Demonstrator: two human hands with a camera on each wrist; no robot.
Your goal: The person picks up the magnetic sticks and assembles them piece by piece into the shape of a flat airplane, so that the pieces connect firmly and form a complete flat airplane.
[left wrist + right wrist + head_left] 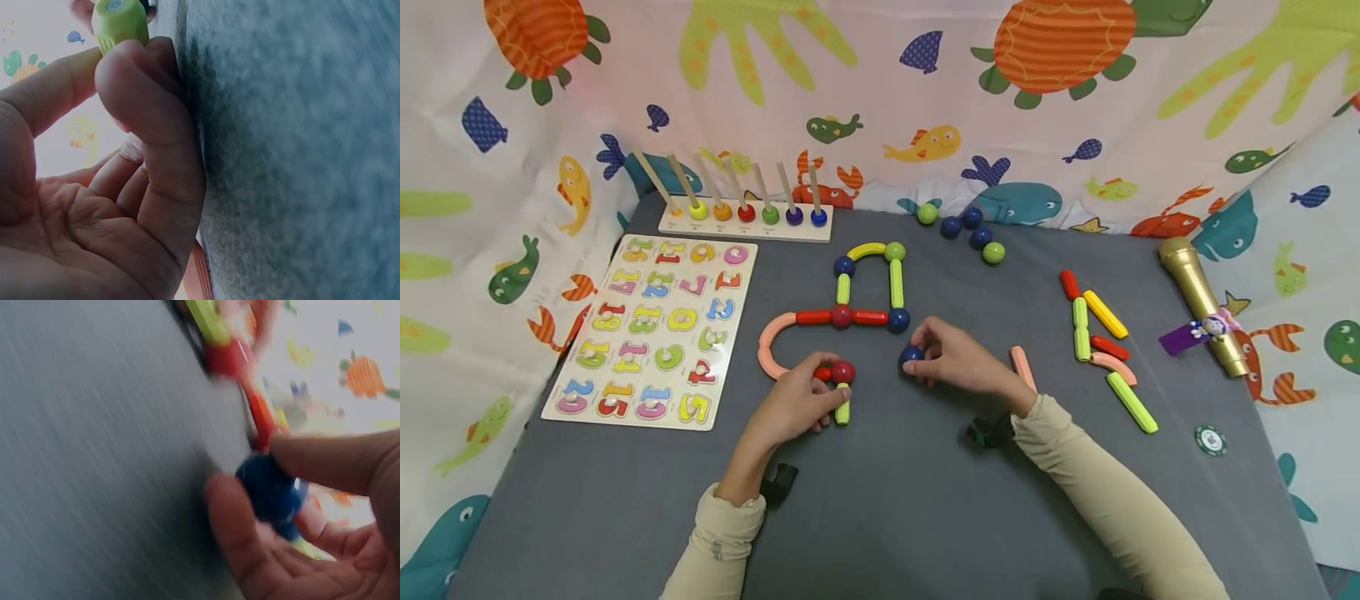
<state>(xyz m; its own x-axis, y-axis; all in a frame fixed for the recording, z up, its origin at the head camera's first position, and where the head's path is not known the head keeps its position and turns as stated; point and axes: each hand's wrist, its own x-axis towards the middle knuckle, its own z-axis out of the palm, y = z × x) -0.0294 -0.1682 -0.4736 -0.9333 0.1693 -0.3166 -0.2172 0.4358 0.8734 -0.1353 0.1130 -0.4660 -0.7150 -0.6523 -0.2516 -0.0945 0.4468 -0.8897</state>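
Note:
A magnetic stick-and-ball figure lies on the dark table, with a red ball [842, 315], a blue ball at its right corner [898, 320] and a curved pink stick [767, 342] at its left. Near the figure's lower end, my left hand [793, 400] pinches a short green stick [843, 410] beneath another red ball [844, 372]; the left wrist view shows that green stick's end [122, 22] by the fingertips. My right hand [958, 358] holds a loose blue ball [272, 487] between thumb and fingers, just below the figure's right corner.
Loose sticks [1105, 312] lie to the right, and a single pink stick [1022, 367] is by the right wrist. Blue and green balls [981, 237] sit at the back. A number puzzle board [741, 292], peg stand [752, 227], gold microphone [1198, 292] and round chip [1211, 440] surround them.

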